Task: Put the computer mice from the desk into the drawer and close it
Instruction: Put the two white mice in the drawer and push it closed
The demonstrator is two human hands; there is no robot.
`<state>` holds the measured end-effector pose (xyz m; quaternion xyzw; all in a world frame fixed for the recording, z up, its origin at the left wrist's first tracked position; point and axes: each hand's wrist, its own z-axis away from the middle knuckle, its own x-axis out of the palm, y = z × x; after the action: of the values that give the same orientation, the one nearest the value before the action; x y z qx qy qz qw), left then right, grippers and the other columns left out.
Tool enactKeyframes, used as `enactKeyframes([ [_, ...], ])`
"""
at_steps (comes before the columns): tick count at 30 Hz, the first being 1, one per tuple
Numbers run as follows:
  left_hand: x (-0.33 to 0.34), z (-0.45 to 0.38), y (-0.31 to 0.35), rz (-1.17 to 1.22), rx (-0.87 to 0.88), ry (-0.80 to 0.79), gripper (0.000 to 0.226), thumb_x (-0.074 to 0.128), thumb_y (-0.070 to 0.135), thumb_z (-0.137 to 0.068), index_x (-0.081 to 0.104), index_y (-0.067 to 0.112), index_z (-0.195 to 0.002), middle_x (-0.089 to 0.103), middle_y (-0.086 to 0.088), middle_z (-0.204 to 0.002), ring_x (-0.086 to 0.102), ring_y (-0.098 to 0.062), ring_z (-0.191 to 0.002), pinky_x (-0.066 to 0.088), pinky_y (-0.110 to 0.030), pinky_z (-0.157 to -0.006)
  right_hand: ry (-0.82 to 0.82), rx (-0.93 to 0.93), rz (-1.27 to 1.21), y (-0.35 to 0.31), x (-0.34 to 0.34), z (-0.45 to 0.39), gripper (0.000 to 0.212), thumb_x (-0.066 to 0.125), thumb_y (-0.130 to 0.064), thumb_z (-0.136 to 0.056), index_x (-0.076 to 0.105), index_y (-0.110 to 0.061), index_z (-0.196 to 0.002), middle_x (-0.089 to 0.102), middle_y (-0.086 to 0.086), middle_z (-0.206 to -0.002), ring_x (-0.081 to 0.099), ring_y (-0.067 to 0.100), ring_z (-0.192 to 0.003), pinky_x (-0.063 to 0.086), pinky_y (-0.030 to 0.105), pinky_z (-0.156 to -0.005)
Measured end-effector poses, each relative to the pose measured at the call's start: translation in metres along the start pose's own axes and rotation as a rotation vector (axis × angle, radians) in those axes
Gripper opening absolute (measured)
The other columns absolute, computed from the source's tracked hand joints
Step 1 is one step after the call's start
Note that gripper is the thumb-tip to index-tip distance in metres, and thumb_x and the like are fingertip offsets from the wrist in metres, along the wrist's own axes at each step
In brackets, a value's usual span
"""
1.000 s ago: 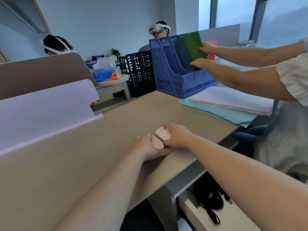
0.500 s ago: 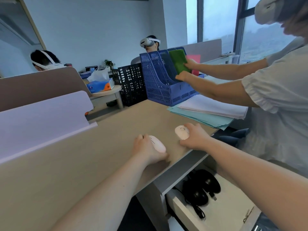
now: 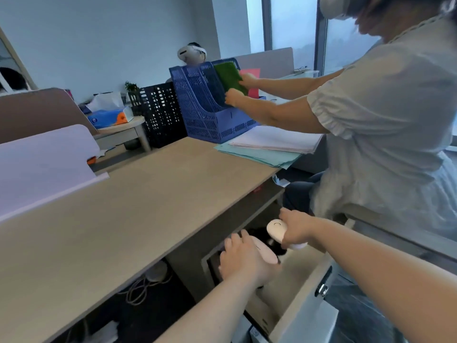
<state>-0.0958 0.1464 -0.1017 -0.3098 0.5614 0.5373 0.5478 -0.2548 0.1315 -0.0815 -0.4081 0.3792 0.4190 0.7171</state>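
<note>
My left hand (image 3: 243, 258) grips a pale pink mouse (image 3: 265, 253) and holds it over the open drawer (image 3: 300, 290) under the desk's right end. My right hand (image 3: 295, 227) grips a second white-pink mouse (image 3: 276, 228), just above and to the right of the first. Both mice hang over the drawer's back part, where dark mice (image 3: 262, 236) lie, mostly hidden by my hands. The wooden desk top (image 3: 138, 204) carries no mouse in view.
A seated person (image 3: 385, 134) at the right files a green folder (image 3: 230, 79) into a blue file rack (image 3: 205, 107). Paper stacks (image 3: 269, 144) lie on the desk's far right. A purple divider (image 3: 42, 164) runs along the left. Cables (image 3: 141, 285) lie under the desk.
Both hands lifted the mice off the desk top and brought them down and right over the open drawer. The view has tilted down toward the drawer.
</note>
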Motion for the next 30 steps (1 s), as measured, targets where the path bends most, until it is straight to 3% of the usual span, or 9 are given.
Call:
enactKeyframes([
  [2, 0.014, -0.006, 0.000, 0.017, -0.015, -0.067, 0.113, 0.061, 0.067, -0.066, 0.007, 0.018, -0.153, 0.022, -0.005, -0.152, 0.017, -0.027, -0.142, 0.029, -0.041, -0.112, -0.044, 0.012, 0.043, 0.011, 0.013, -0.012, 0.064, 0.076, -0.031, -0.065, 0.045, -0.014, -0.119, 0.051, 0.006, -0.116, 0.056, 0.027, -0.106, 0.052, 0.041, -0.092],
  [6, 0.035, -0.019, 0.004, 0.020, -0.012, -0.208, 0.103, 0.066, 0.057, -0.066, 0.012, 0.028, -0.150, 0.024, -0.005, -0.145, 0.021, -0.028, -0.138, 0.033, -0.041, -0.107, -0.184, 0.049, 0.053, 0.022, 0.028, -0.026, 0.062, 0.076, -0.024, -0.072, 0.044, -0.014, -0.124, 0.051, 0.005, -0.104, 0.058, 0.026, -0.094, 0.052, 0.032, -0.071],
  [8, 0.045, -0.025, 0.008, 0.009, -0.021, -0.272, 0.099, 0.069, 0.053, -0.066, 0.019, 0.027, -0.147, 0.027, -0.005, -0.141, 0.026, -0.028, -0.134, 0.037, -0.040, -0.104, -0.236, 0.079, 0.068, 0.027, 0.033, -0.033, 0.055, 0.076, -0.022, -0.072, 0.045, -0.016, -0.117, 0.059, 0.008, -0.106, 0.061, 0.024, -0.082, 0.049, 0.028, -0.060],
  [10, 0.055, -0.030, 0.013, -0.009, -0.038, -0.299, 0.098, 0.072, 0.052, -0.065, 0.024, 0.023, -0.145, 0.030, -0.007, -0.138, 0.031, -0.028, -0.131, 0.041, -0.039, -0.103, -0.291, 0.109, 0.063, 0.032, 0.037, -0.037, 0.043, 0.073, -0.017, -0.075, 0.046, -0.014, -0.108, 0.065, 0.008, -0.093, 0.061, 0.018, -0.063, 0.047, 0.025, -0.053],
  [13, 0.067, -0.036, 0.023, -0.059, -0.046, -0.334, 0.091, 0.070, 0.045, -0.072, 0.024, 0.018, -0.146, 0.031, -0.009, -0.138, 0.037, -0.029, -0.128, 0.041, -0.038, -0.101, -0.338, 0.119, 0.083, 0.035, 0.042, -0.039, 0.048, 0.074, -0.013, -0.077, 0.048, -0.009, -0.117, 0.059, 0.004, -0.072, 0.055, 0.014, -0.050, 0.047, 0.025, -0.050],
  [16, 0.077, -0.043, 0.029, -0.101, -0.059, -0.362, 0.085, 0.069, 0.038, -0.076, 0.024, 0.015, -0.144, 0.031, -0.012, -0.140, 0.043, -0.031, -0.126, 0.043, -0.039, -0.099, -0.310, 0.093, 0.109, 0.035, 0.048, -0.043, 0.058, 0.077, -0.015, -0.074, 0.044, -0.011, -0.122, 0.053, 0.001, -0.078, 0.053, 0.015, -0.055, 0.045, 0.026, -0.049],
  [22, 0.091, -0.056, 0.028, -0.098, -0.044, -0.347, 0.097, 0.072, 0.061, -0.061, 0.031, 0.019, -0.137, 0.035, -0.009, -0.130, 0.051, -0.030, -0.117, 0.046, -0.038, -0.092, -0.310, 0.071, 0.138, 0.036, 0.060, -0.050, 0.063, 0.079, -0.015, -0.072, 0.043, -0.013, -0.124, 0.054, 0.008, -0.113, 0.054, 0.023, -0.086, 0.044, 0.026, -0.051],
  [26, 0.101, -0.059, 0.026, -0.060, -0.016, -0.368, 0.094, 0.071, 0.058, -0.064, 0.029, 0.018, -0.139, 0.032, -0.009, -0.130, 0.053, -0.030, -0.117, 0.049, -0.039, -0.094, -0.331, 0.066, 0.181, 0.038, 0.064, -0.054, 0.069, 0.081, -0.017, -0.070, 0.042, -0.013, -0.127, 0.053, 0.008, -0.119, 0.058, 0.027, -0.104, 0.047, 0.031, -0.071],
  [30, 0.110, -0.055, 0.022, -0.024, 0.015, -0.368, 0.094, 0.073, 0.053, -0.068, 0.027, 0.015, -0.141, 0.032, -0.010, -0.130, 0.052, -0.031, -0.119, 0.048, -0.040, -0.095, -0.336, 0.060, 0.234, 0.040, 0.068, -0.059, 0.078, 0.082, -0.019, -0.069, 0.036, -0.013, -0.131, 0.051, 0.010, -0.131, 0.056, 0.030, -0.117, 0.048, 0.034, -0.078],
])
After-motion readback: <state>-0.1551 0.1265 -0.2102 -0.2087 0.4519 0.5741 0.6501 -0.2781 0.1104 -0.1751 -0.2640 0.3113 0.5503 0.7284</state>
